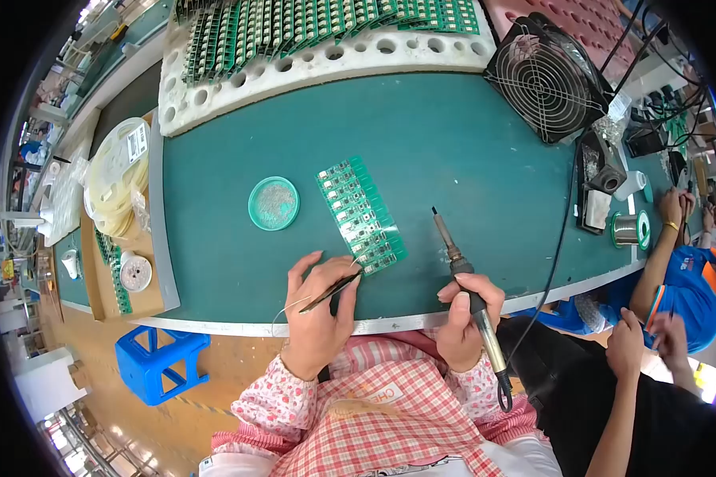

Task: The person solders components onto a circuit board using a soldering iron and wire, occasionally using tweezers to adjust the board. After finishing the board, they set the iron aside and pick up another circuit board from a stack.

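My left hand (320,300) is closed on dark tweezers (331,292), whose tips reach the lower end of a green circuit board panel (361,213). A thin wire also trails from this hand; I cannot make out how it is held. The panel lies slightly tilted on the green mat (469,143) and carries rows of small white and black parts. In my right hand (468,312) is a soldering iron (452,253), gripped by its dark handle. Its tip points up and away, apart from the panel. Left of the panel sits a small round green dish (274,203) of tiny pieces.
A white foam rack (223,99) full of boards (310,28) spans the back. At right stand a black fan (541,79), an iron stand (601,168) and a solder spool (630,229). A cardboard tray (163,238) is left. Other people's arms (624,358) appear at right.
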Available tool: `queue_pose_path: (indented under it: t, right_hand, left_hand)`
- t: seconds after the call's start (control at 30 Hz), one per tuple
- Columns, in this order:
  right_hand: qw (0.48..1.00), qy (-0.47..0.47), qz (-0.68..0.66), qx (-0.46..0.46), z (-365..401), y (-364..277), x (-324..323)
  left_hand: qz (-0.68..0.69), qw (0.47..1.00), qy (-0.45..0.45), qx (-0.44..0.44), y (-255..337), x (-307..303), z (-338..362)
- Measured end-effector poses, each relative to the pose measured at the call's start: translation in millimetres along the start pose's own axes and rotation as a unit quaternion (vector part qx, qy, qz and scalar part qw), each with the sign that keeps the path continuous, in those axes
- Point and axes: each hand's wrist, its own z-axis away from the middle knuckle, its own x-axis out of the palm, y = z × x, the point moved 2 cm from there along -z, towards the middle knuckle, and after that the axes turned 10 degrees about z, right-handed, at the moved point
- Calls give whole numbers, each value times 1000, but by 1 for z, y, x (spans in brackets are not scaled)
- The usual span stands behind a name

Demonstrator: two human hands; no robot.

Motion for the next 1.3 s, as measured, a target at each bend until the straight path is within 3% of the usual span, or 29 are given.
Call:
queue_pose_path:
  t: [1.3]
  right_hand:
    - [1000, 24, -6, -16, 1, 2, 1]
  left_hand:
    - [5, 1000, -21, -9, 4, 7, 6]
